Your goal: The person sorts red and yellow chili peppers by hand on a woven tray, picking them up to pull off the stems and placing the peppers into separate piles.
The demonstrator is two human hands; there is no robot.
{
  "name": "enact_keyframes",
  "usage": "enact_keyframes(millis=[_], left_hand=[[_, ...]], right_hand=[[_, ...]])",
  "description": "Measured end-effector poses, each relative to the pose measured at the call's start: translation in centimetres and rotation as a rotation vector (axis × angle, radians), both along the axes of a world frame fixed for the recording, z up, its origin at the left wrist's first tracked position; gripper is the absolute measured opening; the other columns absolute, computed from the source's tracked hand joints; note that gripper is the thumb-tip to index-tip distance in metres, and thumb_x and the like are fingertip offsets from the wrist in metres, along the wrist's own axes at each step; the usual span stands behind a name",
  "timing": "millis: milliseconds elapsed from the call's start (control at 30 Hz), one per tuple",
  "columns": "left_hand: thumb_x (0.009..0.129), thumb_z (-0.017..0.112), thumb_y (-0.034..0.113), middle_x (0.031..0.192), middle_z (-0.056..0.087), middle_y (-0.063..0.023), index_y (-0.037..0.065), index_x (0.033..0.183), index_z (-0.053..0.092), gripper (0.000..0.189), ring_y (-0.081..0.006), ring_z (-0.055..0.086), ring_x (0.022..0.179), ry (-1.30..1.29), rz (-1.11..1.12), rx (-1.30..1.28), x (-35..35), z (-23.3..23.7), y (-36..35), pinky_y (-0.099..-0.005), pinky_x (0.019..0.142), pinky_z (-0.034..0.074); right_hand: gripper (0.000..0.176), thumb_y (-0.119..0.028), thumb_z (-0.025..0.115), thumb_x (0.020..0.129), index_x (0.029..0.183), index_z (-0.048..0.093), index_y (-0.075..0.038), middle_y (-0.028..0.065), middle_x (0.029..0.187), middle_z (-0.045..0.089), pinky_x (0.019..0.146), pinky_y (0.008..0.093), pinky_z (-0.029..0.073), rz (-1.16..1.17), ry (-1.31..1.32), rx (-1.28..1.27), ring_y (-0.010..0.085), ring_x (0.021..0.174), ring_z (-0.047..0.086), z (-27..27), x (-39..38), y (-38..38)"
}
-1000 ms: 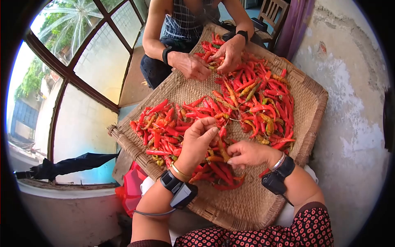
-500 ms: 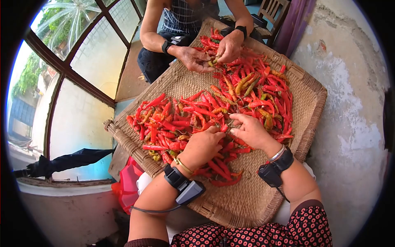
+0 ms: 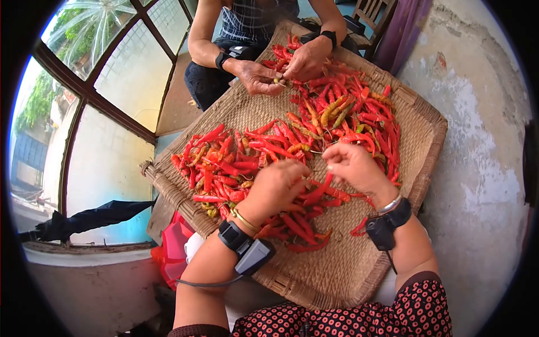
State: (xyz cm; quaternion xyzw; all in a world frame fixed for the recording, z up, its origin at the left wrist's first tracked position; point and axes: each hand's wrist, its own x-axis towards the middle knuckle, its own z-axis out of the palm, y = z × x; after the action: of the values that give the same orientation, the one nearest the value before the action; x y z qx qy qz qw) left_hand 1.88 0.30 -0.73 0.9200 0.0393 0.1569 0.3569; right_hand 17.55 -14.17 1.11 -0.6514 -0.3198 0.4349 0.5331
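A heap of red chili peppers (image 3: 227, 163), mixed with some yellow and greenish ones, lies in a shallow woven basket (image 3: 342, 269) before me. My left hand (image 3: 279, 182) is over the near part of the heap, fingers curled and slightly blurred; I cannot make out what they hold. Just to its right, my right hand (image 3: 359, 171) is raised a little, thumb and forefinger pinched. One red chili pepper (image 3: 318, 192) slants down between the hands, its upper end at the right fingertips. A thin pale stem shows by the right forefinger.
Across the basket, a person's two hands (image 3: 281, 73) pinch something small over the far chilies. A window (image 3: 106, 163) and a folded black umbrella (image 3: 101, 219) are at left, with a red plastic bag (image 3: 171, 253) below. A bare wall (image 3: 471, 157) stands close on the right.
My hands have lifted from the heap, the right slightly up and to the right. A red chili now slants between them. The other person's hands have shifted left and are closer together.
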Motion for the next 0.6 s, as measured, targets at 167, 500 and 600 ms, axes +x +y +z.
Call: enact_keyframes(millis=[167, 500, 600], left_hand=[[0.071, 0.066, 0.012, 0.108, 0.056, -0.0121, 0.004, 0.107, 0.056, 0.039, -0.0299, 0.05, 0.099, -0.024, 0.299, 0.365, 0.1, -1.6, 2.1, -0.037, 0.083, 0.044], [0.066, 0.069, 0.012, 0.093, 0.053, -0.0118, 0.004, 0.087, 0.062, 0.024, -0.0291, 0.049, 0.091, 0.227, 0.378, 0.492, -0.2, -1.4, 2.1, -0.0361, 0.081, 0.043], [0.065, 0.069, 0.012, 0.09, 0.054, -0.01, 0.005, 0.081, 0.062, 0.019, -0.028, 0.05, 0.089, 0.182, 0.349, 0.489, -0.2, -1.5, 2.2, -0.0357, 0.08, 0.043]], right_hand=[[0.033, 0.002, 0.056, 0.081, 0.114, 0.051, 0.0, 0.0022, 0.086, 0.054, 0.057, 0.0177, 0.045, -0.471, -0.253, 0.218, 0.0054, 0.067, 0.054, 2.1, 3.2, -2.0], [0.019, -0.009, 0.063, 0.075, 0.093, 0.059, -0.003, 0.0105, 0.088, 0.059, 0.065, 0.0355, 0.05, 0.001, -0.844, 0.058, 0.0257, 0.073, 0.061, -1.0, -0.2, -0.3], [0.024, -0.012, 0.066, 0.071, 0.093, 0.061, -0.004, 0.0132, 0.09, 0.059, 0.068, 0.0385, 0.05, 0.323, -1.086, -0.059, 0.0282, 0.077, 0.061, -3.6, -0.6, -0.6]])
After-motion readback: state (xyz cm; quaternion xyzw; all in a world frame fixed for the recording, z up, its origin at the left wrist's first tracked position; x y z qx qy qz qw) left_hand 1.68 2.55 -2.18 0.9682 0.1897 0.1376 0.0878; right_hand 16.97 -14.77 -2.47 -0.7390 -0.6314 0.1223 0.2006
